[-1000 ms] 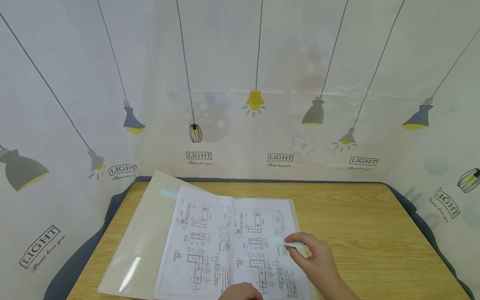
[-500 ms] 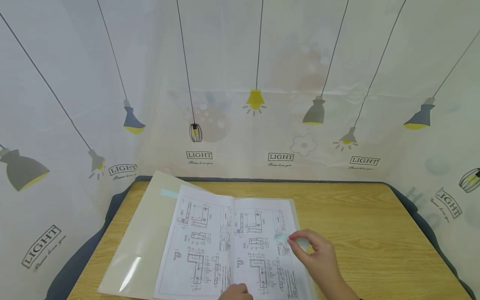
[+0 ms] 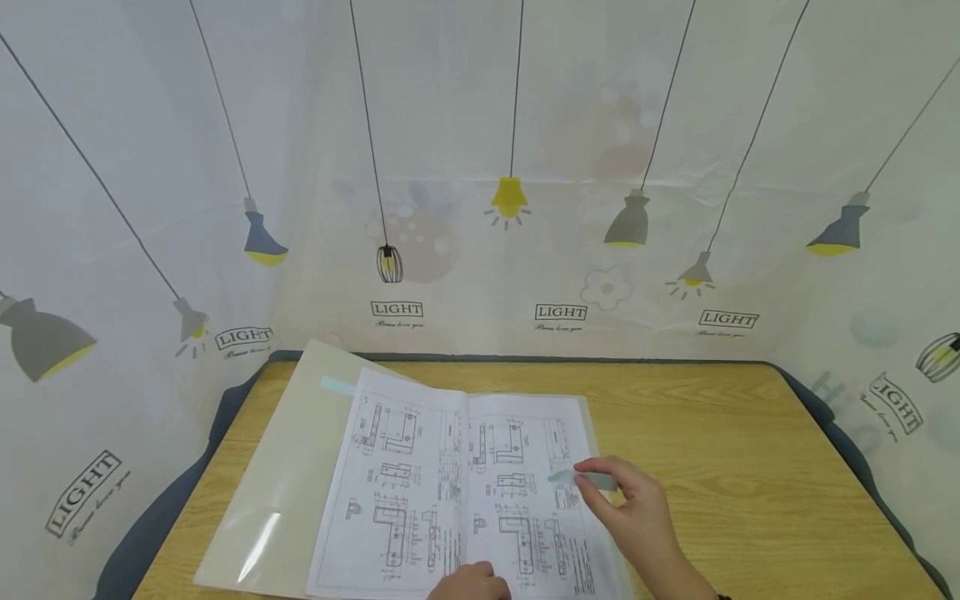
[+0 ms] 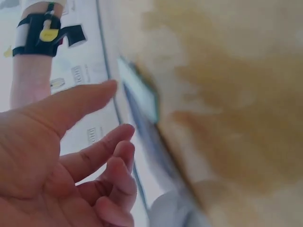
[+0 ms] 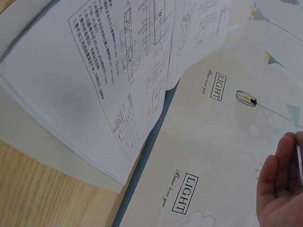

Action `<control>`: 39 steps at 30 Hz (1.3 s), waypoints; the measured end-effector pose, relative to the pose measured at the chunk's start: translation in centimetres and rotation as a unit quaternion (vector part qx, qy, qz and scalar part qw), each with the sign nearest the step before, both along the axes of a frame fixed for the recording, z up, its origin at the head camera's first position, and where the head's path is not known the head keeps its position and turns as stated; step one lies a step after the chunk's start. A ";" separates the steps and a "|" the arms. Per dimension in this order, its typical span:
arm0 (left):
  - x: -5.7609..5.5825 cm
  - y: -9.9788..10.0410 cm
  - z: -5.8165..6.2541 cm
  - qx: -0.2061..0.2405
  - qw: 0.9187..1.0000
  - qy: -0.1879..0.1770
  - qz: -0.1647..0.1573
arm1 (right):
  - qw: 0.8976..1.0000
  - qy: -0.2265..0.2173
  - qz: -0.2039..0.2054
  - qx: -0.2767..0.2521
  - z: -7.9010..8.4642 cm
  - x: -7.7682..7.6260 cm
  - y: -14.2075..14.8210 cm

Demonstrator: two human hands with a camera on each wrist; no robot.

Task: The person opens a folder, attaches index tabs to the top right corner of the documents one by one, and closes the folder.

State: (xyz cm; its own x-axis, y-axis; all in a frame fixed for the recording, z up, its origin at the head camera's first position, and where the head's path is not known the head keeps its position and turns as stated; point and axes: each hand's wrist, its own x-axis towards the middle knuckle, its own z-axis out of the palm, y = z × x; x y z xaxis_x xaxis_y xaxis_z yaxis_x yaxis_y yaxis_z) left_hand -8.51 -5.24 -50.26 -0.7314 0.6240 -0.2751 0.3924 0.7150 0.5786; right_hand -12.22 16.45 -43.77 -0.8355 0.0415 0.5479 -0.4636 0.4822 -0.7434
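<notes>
My right hand pinches a pale blue-green paper strip between thumb and fingertips, over the right page of the open booklet. In the right wrist view the strip sticks up from the fingertips of that hand. At the front edge of the booklet is my left hand, mostly cut off by the frame. In the left wrist view that hand has its thumb apart from loosely bent fingers and holds nothing. Technical drawings cover both pages.
The booklet lies in a cream plastic folder, whose left cover bears another pale blue strip. Under it is a wood-grain table with a dark blue edge. A lamp-patterned curtain surrounds the table.
My right hand has shifted slightly right and up with the strip, which now tilts above the page. My left hand has drawn back a little to the left.
</notes>
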 end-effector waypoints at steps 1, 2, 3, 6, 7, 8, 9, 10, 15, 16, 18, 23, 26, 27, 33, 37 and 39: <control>-0.3 0.1 0.3 -0.010 1.000 -0.009 0.026 | 1.000 0.002 0.002 0.000 0.4 0.1 -0.1; -0.5 0.3 0.6 -0.017 0.999 -0.009 0.046 | 1.000 0.003 0.003 0.000 0.8 0.2 -0.3; -0.8 0.4 1.0 -0.025 0.997 -0.007 0.067 | 1.000 0.005 0.005 0.001 1.1 0.3 -0.4; -1.5 0.7 2.1 -0.039 0.996 0.048 0.064 | 1.000 0.009 0.002 0.007 1.5 0.4 -0.4; -1.7 0.8 2.5 -0.042 0.995 0.064 0.062 | 1.000 0.010 -0.001 0.008 1.4 0.4 -0.4; -1.9 0.9 2.8 -0.041 0.994 0.079 0.061 | 1.000 0.011 -0.004 0.009 1.3 0.3 -0.4; -2.2 1.0 3.2 -0.043 0.993 0.089 0.060 | 1.000 0.011 -0.008 0.010 1.2 0.3 -0.3; -2.5 1.1 3.4 -0.044 0.993 0.097 0.059 | 1.000 0.009 -0.012 0.010 1.0 0.2 -0.3; -4.7 1.4 4.0 -0.053 0.986 0.143 0.070 | 1.000 0.000 -0.022 0.010 0.4 -0.1 0.0; -5.3 1.4 4.0 -0.052 0.985 0.146 0.075 | 1.000 -0.001 -0.020 0.009 0.4 -0.1 0.0; -6.3 1.3 4.0 -0.049 0.984 0.149 0.085 | 1.000 0.002 -0.014 0.008 0.7 0.0 -0.1; -8.3 1.0 4.1 -0.066 0.981 0.154 0.100 | 1.000 0.008 -0.005 0.010 1.2 0.2 -0.3; -9.1 0.7 3.8 -0.081 0.979 0.150 0.110 | 1.000 0.000 -0.006 0.013 0.9 0.0 -0.1; -9.4 0.6 3.6 -0.083 0.979 0.148 0.116 | 1.000 -0.003 -0.006 0.015 0.4 -0.1 0.0; -10.5 -0.3 2.0 -0.103 0.973 0.148 0.141 | 0.999 -0.051 0.002 0.019 -1.8 -0.9 1.1; -11.1 -1.2 0.9 -0.126 0.967 0.153 0.158 | 0.998 -0.056 0.006 0.017 -2.0 -1.0 1.1; -11.3 -1.6 0.6 -0.136 0.964 0.158 0.165 | 0.998 -0.056 0.008 0.019 -2.0 -1.0 1.1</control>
State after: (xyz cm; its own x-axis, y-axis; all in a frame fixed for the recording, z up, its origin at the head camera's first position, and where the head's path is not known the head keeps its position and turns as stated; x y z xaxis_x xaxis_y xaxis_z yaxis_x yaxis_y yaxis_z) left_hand -19.79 -6.81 -49.71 -0.9517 0.2797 -0.1266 0.2441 0.9395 0.2402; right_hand -13.22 17.55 -45.81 -0.8920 0.0091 0.4519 -0.3860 0.5047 -0.7722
